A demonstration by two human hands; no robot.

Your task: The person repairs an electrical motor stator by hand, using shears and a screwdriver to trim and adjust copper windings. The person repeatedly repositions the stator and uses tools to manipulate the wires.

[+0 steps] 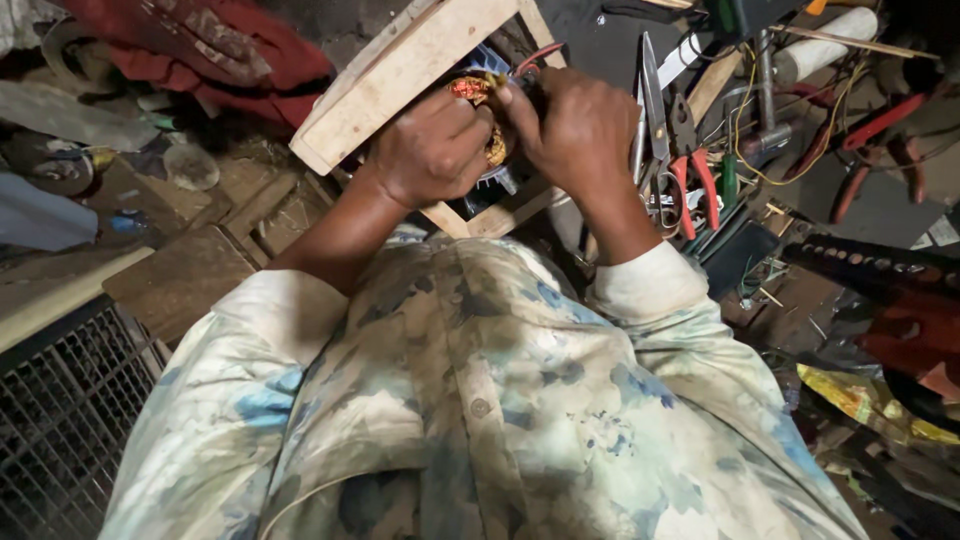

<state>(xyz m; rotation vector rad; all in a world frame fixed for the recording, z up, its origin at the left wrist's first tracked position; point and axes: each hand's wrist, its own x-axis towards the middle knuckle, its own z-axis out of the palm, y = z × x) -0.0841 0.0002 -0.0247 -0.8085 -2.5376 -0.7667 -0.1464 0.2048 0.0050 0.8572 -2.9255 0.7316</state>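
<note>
A: Head view. Where do the hands sit?

B: Both are pressed together over a motor stator point(497, 160) with copper winding, held inside a pale wooden frame point(400, 70). The left hand point(432, 150) is clenched around the winding's orange-taped side. The right hand point(578, 128) is curled tight at the stator's upper edge, fingers pinching where a red wire point(540, 55) leaves.

A: Surroundings?

B: Just right of the right hand lie scissors point(655, 110) and red-handled pliers point(692, 165), amid yellow wires point(745, 120). A red cloth point(215, 50) lies upper left and a metal grille point(70, 400) lower left.

A: Stator resting on anything?

B: Cannot tell; the hands hide its underside.
</note>
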